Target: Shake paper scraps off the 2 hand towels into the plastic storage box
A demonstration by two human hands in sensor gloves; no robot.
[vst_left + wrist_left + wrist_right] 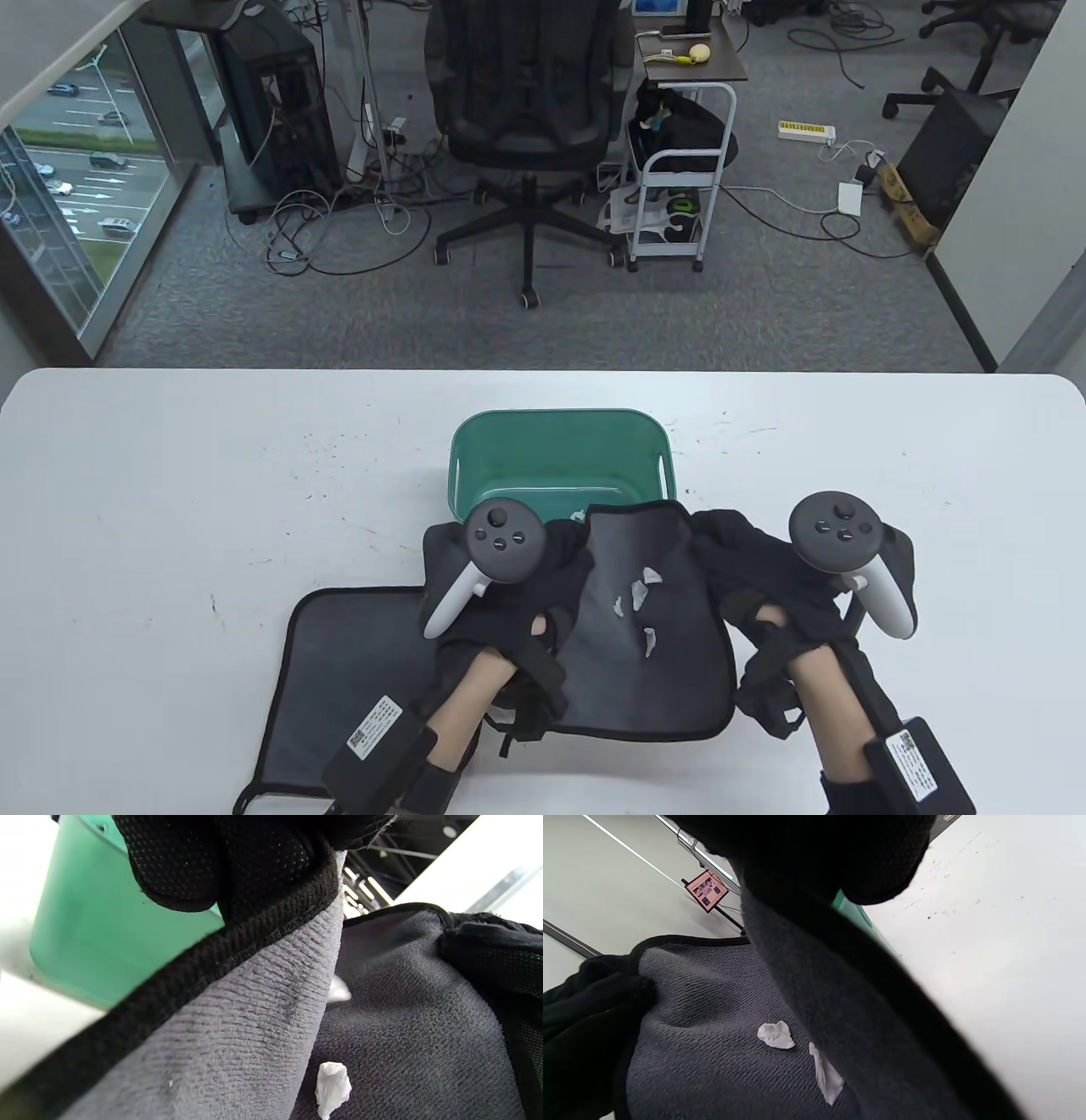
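A dark grey hand towel (653, 671) with black trim is lifted between both hands, its far edge resting at the near rim of the green plastic storage box (560, 458). White paper scraps (638, 594) lie in its sagging middle, also seen as scraps (333, 1088) and scraps (776, 1035) in the wrist views. My left hand (543, 569) grips the towel's left edge (263, 938). My right hand (738, 552) grips its right edge (840, 984). A second dark towel (339, 679) lies flat on the table, partly under my left forearm.
The white table (170, 509) spreads wide to the left and right of the box. One scrap (578, 514) lies inside the box near its front wall. Beyond the table's far edge stand an office chair (530, 110) and a white cart (679, 187).
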